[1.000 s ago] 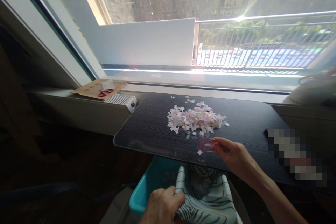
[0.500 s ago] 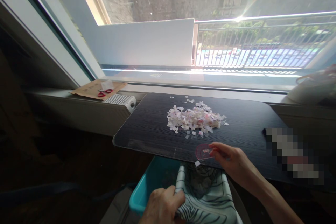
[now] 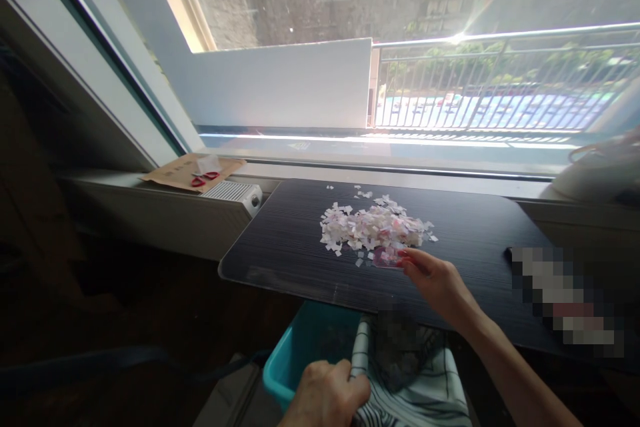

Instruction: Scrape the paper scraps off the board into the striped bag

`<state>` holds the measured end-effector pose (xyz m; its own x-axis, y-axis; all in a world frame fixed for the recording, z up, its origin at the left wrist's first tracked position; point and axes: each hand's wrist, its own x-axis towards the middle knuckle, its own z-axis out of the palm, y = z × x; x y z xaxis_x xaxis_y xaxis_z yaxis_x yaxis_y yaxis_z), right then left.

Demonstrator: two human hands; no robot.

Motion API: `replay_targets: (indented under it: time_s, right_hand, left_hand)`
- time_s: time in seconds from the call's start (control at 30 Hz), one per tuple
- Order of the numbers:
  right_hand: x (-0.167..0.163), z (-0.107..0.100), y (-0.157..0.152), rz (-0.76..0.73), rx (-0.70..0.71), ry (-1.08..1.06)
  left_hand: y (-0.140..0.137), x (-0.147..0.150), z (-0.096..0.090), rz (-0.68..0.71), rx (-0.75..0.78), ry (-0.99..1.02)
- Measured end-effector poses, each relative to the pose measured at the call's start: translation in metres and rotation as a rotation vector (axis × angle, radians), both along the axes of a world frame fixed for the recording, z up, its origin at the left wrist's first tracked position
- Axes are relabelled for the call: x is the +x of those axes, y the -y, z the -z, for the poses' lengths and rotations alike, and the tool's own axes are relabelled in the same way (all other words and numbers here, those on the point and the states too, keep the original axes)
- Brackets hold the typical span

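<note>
My right hand (image 3: pixel 433 273) pinches a pink see-through protractor (image 3: pixel 386 258) by its right end. The protractor lies against the near edge of a pile of small white and pinkish paper pieces (image 3: pixel 373 227) on the dark table (image 3: pixel 280 233). My left hand (image 3: pixel 333 390) is closed on the edge of a pale cloth bag (image 3: pixel 425 390) with dark stripes. The bag hangs open below the table's front edge, with paper bits in its shaded inside. Beside it, to the left, stands a teal plastic bin (image 3: pixel 285 367) with some bits in it.
Red-handled scissors (image 3: pixel 205 179) lie on a brown paper envelope (image 3: pixel 173 172) at the back left, near a white radiator (image 3: pixel 245 199). A blurred-out dark object (image 3: pixel 560 300) rests on the table's right side. A window (image 3: pixel 320 87) spans the back.
My right hand has moved the protractor away from the table's front edge to the paper pile. A loose piece at that edge is gone from view. My left hand has shifted slightly right with the bag.
</note>
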<state>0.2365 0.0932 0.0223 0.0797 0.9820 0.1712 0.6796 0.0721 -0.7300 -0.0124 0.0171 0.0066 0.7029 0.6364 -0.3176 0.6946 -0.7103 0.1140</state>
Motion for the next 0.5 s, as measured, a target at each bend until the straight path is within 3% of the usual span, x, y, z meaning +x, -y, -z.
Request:
replay_targets:
  time_s: [0.2, 0.33, 0.5]
  right_hand:
    - [-0.02, 0.003, -0.02, -0.062, 0.026, -0.017]
    - [-0.025, 0.0, -0.02, -0.089, 0.021, -0.019]
    - [-0.028, 0.002, -0.015, -0.18, -0.028, -0.1]
  left_hand:
    - [-0.004, 0.016, 0.005, 0.241, 0.139, 0.093]
    - [-0.002, 0.021, 0.011, 0.277, 0.17, 0.099]
    - [-0.002, 0.023, 0.004, 0.284, 0.134, 0.045]
